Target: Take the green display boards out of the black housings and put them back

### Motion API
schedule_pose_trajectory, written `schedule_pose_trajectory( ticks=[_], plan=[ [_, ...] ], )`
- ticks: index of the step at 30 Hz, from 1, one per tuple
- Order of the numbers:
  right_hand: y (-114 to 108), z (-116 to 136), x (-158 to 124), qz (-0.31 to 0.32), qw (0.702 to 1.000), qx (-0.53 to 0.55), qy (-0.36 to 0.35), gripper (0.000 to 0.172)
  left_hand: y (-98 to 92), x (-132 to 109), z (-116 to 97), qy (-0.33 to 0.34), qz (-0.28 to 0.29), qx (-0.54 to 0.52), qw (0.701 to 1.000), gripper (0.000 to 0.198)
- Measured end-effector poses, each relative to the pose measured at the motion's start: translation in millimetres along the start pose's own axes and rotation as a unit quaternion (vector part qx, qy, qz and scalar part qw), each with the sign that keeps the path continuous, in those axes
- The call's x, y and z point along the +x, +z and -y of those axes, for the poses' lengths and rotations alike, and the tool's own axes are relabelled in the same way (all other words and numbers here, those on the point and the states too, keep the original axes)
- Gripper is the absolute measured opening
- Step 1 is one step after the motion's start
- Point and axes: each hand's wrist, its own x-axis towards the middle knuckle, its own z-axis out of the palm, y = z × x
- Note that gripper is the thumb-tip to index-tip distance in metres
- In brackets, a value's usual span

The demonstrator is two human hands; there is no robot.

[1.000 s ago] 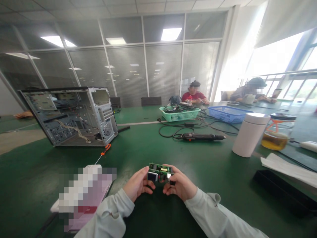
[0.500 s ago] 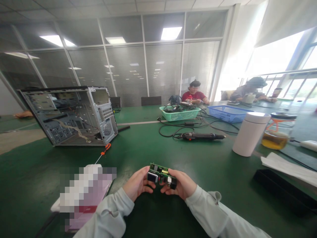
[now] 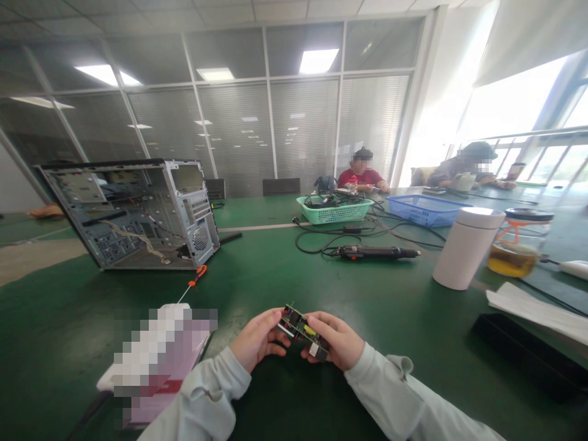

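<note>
A small green circuit board [image 3: 299,327] with a silver connector block and a yellow part is held above the table, tilted down to the right. My left hand [image 3: 258,340] grips its upper left end between thumb and fingers. At the other end, my right hand [image 3: 336,340] has its thumb on the top edge and its fingers curled beneath. Left of my hands lies a pink-covered item [image 3: 179,361], partly blurred out, with a white power strip [image 3: 172,312] on it. A screwdriver [image 3: 195,280] with an orange handle lies beyond them.
An open computer case [image 3: 188,208] stands at the back left. Ahead are an electric screwdriver [image 3: 376,252], a green basket [image 3: 335,213] of cables and a blue basket [image 3: 427,211]. At right stand a white bottle [image 3: 466,251], a glass jar [image 3: 517,245] and a black tray [image 3: 528,358]. Two people sit across.
Both hands have turned the circuit board, so its right end now points lower and more of its top edge faces me. The hands themselves have barely shifted.
</note>
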Motion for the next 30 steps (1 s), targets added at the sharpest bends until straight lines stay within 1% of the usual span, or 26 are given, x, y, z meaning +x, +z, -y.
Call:
schedule_pose_trajectory(
  ticks=[4, 10, 15, 20, 30],
  plan=[
    [-0.1, -3.4, 2.0, 0.004, 1.0, -0.006, -0.013, 0.061, -0.5, 0.6, 0.2, -0.002, 0.001, 0.007, 1.0, 0.03],
    [1.4, -6.8, 2.2, 0.015, 0.999, -0.008, -0.038, 0.056, -0.2, 0.2, 0.8, 0.004, 0.004, 0.004, 1.0, 0.03],
    [1.3, -4.7, 1.2, 0.014, 1.0, -0.004, -0.026, 0.055, 0.9, -0.7, -0.3, 0.003, 0.006, 0.008, 1.0, 0.027],
    [-0.3, -3.5, 2.2, 0.006, 1.0, 0.013, -0.01, 0.057, 1.4, -0.6, -1.0, 0.0, 0.003, 0.01, 1.0, 0.029],
    [1.0, -3.0, 2.9, 0.002, 0.999, 0.03, -0.014, 0.056, 2.4, -1.9, -1.8, -0.003, 0.0, 0.019, 1.0, 0.033]
  ],
)
